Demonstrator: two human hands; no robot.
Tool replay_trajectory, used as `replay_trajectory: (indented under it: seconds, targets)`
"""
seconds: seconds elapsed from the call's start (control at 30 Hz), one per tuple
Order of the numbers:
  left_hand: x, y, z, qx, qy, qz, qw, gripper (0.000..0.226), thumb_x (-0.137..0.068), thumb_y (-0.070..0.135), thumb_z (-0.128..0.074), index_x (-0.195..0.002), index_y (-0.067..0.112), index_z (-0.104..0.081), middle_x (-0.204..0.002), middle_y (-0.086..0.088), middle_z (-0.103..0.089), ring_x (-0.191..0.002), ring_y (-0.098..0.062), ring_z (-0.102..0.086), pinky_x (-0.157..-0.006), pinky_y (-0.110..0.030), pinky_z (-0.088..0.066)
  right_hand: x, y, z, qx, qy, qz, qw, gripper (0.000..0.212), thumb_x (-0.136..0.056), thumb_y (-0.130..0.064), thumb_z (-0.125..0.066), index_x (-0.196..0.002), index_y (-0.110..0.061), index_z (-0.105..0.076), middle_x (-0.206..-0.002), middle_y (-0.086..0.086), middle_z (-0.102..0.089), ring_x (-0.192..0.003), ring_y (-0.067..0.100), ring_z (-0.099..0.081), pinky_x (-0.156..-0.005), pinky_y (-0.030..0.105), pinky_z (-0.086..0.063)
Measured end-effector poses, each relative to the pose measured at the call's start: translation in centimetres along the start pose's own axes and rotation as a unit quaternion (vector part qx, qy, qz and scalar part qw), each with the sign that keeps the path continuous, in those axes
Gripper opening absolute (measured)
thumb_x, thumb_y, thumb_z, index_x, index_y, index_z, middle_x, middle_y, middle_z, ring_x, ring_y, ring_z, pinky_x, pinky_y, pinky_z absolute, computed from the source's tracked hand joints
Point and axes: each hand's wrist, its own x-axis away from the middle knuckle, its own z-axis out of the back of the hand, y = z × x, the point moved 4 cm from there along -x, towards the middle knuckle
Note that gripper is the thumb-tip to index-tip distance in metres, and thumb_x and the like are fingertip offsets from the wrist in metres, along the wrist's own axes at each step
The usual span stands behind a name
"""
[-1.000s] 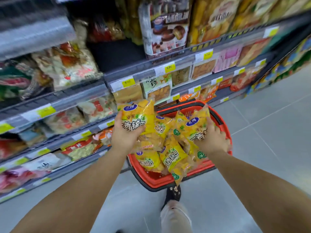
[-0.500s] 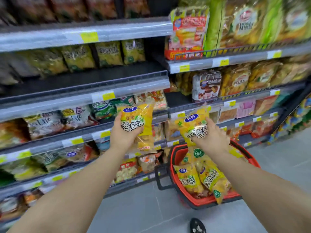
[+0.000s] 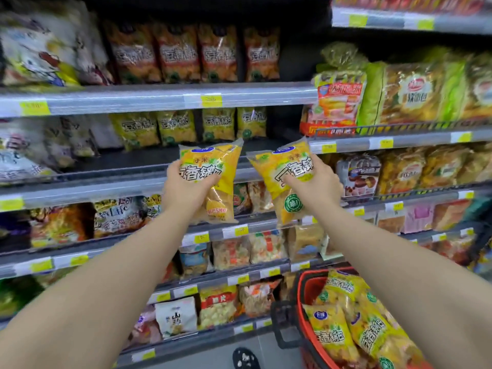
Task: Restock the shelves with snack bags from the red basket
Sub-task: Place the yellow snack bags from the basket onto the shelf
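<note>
My left hand grips one yellow snack bag, my right hand another bag, both raised mid-frame toward the shelf gap beside matching bags. More wait in the red basket, lower right.

Bare dark shelf open just beyond both held bags, yellow-green bags lining its back, shelf lip crossing below the grip.

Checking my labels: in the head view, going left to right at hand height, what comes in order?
left hand → its yellow bag → second yellow bag → right hand → brown cake pack
</note>
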Motion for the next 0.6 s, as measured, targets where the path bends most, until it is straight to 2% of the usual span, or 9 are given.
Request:
replay_trajectory:
  seconds: [0.1,0.27,0.4,0.53,0.6]
  targets:
    - [-2.6,1.1,0.3,-0.011,0.02,-0.004,1.0,0.097,-0.052,0.062,-0.075,-0.137,0.034,-0.038,-0.125,0.008,-0.056,-0.112,-0.02,-0.054,-0.094,-0.042,-0.046,-2.7,-1.4,-1.8,-0.016,0.019,0.003,1.0,0.08,-0.068,-0.07,-0.06,-0.134,-0.026,-0.047,-0.126,0.003,-0.06,-0.119,0.032,-0.05,-0.092,0.045,-0.039]
    - [-8.5,2.8,-0.4,-0.047,0.03,-0.015,0.998,0.099,-0.048,0.066,-0.071,-0.136,0.033,-0.039,-0.127,0.003,-0.056,-0.115,-0.027,-0.053,-0.099,-0.05,-0.042,-8.6,-2.8,-5.3,-0.043,0.028,-0.006,0.999,0.088,-0.072,-0.071,-0.057,-0.144,-0.024,-0.035,-0.137,0.003,-0.052,-0.126,0.03,-0.045,-0.102,0.047,-0.034]
    - [-13.4,3.8,-1.8,-0.039,0.04,-0.013,0.998,0.1,-0.047,0.067,-0.07,-0.136,0.03,-0.042,-0.125,0.003,-0.057,-0.112,-0.026,-0.054,-0.098,-0.046,-0.042,-13.5,-4.4,-7.1,-0.038,0.039,0.011,0.998,0.087,-0.074,-0.069,-0.056,-0.145,-0.022,-0.034,-0.138,0.006,-0.051,-0.126,0.034,-0.042,-0.101,0.049,-0.033]
    - [-17.1,3.0,-3.8,-0.001,0.037,0.018,0.999,0.106,-0.05,0.062,-0.074,-0.141,0.022,-0.038,-0.129,0.001,-0.052,-0.105,-0.022,-0.049,-0.08,-0.035,-0.04,-17.3,-6.4,-9.8,-0.023,0.029,0.027,0.999,0.084,-0.075,-0.068,-0.055,-0.141,-0.018,-0.038,-0.134,0.01,-0.053,-0.122,0.035,-0.046,-0.098,0.045,-0.034]
    - [-18.3,2.3,-4.7,0.008,0.06,0.035,0.998,0.104,-0.047,0.063,-0.076,-0.136,0.022,-0.041,-0.126,0.0,-0.054,-0.107,-0.025,-0.051,-0.08,-0.035,-0.04,-18.4,-7.0,-11.6,-0.041,0.018,0.017,0.999,0.08,-0.075,-0.066,-0.056,-0.137,-0.016,-0.041,-0.13,0.009,-0.055,-0.119,0.034,-0.049,-0.096,0.042,-0.036]
